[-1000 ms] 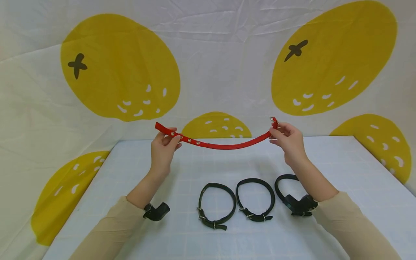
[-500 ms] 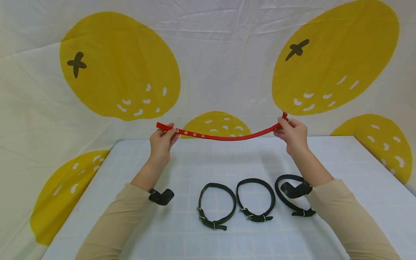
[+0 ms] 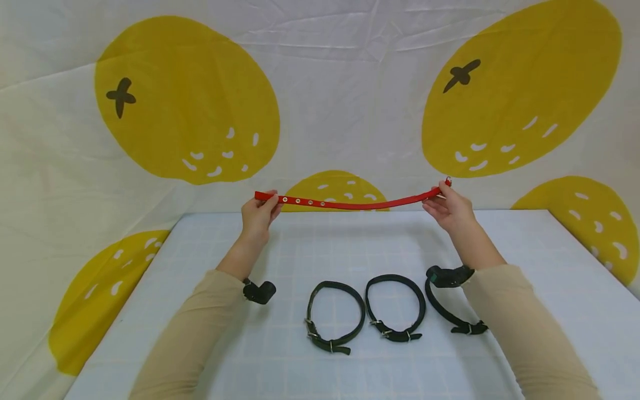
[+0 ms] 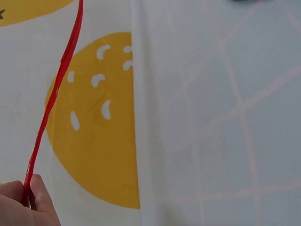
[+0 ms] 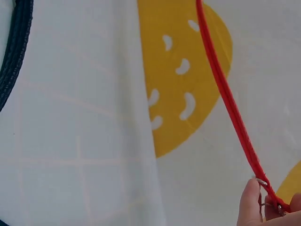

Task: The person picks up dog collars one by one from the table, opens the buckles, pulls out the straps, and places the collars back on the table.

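A red collar [image 3: 360, 206] with a row of metal eyelets is stretched out in the air above the far part of the table. My left hand [image 3: 257, 218] pinches it near its plain tip, just outside the eyelets. At the other end my right hand [image 3: 454, 208] pinches it by the metal buckle, which the right wrist view shows between thumb and fingers. The strap [image 4: 47, 115] runs up from the left fingertips in the left wrist view. Between the hands it sags only slightly.
Two black collars, one left [image 3: 361, 316] and one in the middle [image 3: 424, 305], lie buckled into rings on the pale checked table [image 3: 280, 361]. A third black collar [image 3: 445, 311] is partly covered by the right sleeve. A white cloth with yellow fruit shapes [image 3: 190, 100] hangs behind.
Both hands have shifted a little to the right and the red collar has been drawn straighter, with less sag. The left grip has slid slightly toward the tip. The black collars stay put.
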The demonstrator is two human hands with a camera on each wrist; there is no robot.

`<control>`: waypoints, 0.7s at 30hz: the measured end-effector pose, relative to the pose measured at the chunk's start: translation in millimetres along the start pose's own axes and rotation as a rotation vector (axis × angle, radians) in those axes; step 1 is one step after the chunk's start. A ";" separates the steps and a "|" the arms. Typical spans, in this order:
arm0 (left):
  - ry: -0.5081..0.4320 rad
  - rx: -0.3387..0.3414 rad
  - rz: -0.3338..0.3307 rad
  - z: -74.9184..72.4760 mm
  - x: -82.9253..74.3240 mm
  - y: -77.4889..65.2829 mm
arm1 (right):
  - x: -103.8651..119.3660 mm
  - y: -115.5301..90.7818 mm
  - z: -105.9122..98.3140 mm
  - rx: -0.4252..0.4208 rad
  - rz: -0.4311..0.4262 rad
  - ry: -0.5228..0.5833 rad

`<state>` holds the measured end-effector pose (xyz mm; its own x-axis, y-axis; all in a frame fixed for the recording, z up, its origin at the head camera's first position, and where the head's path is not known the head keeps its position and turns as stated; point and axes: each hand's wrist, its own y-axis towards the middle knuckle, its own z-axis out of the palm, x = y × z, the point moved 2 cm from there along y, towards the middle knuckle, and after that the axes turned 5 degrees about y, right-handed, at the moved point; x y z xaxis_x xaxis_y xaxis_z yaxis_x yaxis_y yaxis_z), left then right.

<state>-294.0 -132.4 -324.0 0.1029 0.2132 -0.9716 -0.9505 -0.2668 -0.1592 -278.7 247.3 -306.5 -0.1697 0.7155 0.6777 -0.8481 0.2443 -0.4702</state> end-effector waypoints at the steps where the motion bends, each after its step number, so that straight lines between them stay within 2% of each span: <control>1: -0.003 -0.002 -0.004 0.7 1.7 1.8 | -0.1 3.3 -0.9 -0.002 0.014 0.020; 8: -0.044 -0.051 -0.029 5.4 13.4 17.4 | -1.2 23.9 -4.8 -0.025 0.065 0.068; 14: -0.050 -0.075 -0.056 6.3 23.9 28.4 | -8.2 46.9 -6.8 -0.002 0.140 0.079; 21: -0.015 -0.052 -0.094 8.1 36.9 34.9 | -18.4 63.6 -9.1 -0.070 0.179 0.085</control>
<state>-325.8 -126.2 -363.9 0.1859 0.2536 -0.9493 -0.9202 -0.2938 -0.2587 -324.9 255.6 -354.0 -0.2694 0.8033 0.5312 -0.7707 0.1508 -0.6191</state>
